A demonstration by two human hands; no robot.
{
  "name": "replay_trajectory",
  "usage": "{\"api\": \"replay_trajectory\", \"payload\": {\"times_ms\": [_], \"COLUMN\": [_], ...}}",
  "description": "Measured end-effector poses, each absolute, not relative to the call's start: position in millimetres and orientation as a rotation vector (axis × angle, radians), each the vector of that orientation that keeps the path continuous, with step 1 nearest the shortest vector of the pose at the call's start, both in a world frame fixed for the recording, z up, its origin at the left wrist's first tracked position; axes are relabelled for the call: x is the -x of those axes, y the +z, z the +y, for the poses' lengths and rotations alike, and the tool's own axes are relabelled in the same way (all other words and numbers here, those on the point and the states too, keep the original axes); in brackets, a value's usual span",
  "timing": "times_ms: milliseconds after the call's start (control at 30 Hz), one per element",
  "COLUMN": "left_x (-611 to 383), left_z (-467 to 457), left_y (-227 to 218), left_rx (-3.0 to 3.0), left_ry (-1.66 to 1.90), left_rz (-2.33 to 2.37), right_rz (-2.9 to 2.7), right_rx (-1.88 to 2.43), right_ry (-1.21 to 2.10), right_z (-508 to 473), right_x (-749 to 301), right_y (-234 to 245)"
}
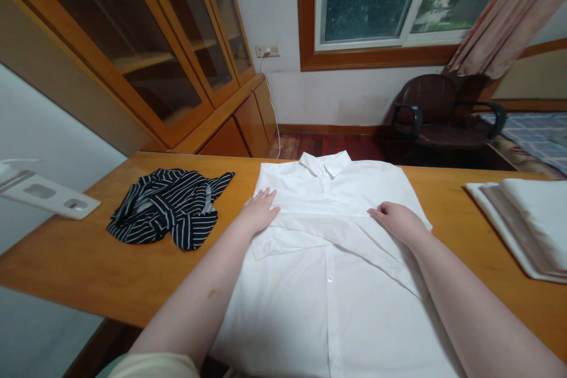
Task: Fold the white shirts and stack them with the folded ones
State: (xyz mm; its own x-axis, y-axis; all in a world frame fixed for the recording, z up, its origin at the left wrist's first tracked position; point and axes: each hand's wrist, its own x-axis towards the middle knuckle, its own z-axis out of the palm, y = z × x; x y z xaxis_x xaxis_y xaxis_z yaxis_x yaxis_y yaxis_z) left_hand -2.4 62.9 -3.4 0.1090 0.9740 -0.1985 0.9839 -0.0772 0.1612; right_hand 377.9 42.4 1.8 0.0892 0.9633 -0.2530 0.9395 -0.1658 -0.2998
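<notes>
A white button-up shirt (292, 295) lies spread over the table, its collar (325, 164) at the far edge and its buttoned front facing up. One sleeve (310, 230) is laid across the chest. My left hand (261, 211) rests flat on the shirt's left side, below the shoulder, fingers stretched out. On the other side, my right hand (397, 220) is closed in a pinch on the sleeve cloth near the right side of the chest. The shirt's lower end runs down past the near table edge and out of view.
Left of the shirt, a crumpled black-and-white striped garment (170, 207) lies on the wooden table (88, 260). A stack of folded white and greyish cloth (527, 224) sits at the right. A white plastic object (53, 192) juts in from the left. Beyond stand a cabinet (177, 41) and an armchair (436, 109).
</notes>
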Motion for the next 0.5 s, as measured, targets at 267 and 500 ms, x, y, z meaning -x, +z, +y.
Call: {"api": "replay_trajectory", "payload": {"times_ms": [267,500], "left_x": [18,48], "left_z": [139,154], "left_y": [13,-26], "left_rx": [-2.112,-2.138], "left_ry": [0.086,0.275], "left_rz": [2.106,1.984], "right_rz": [-1.988,-1.95], "right_rx": [2.269,2.261], "right_ry": [0.674,0.71], "right_z": [42,43], "right_x": [-376,-376], "right_y": [7,7]}}
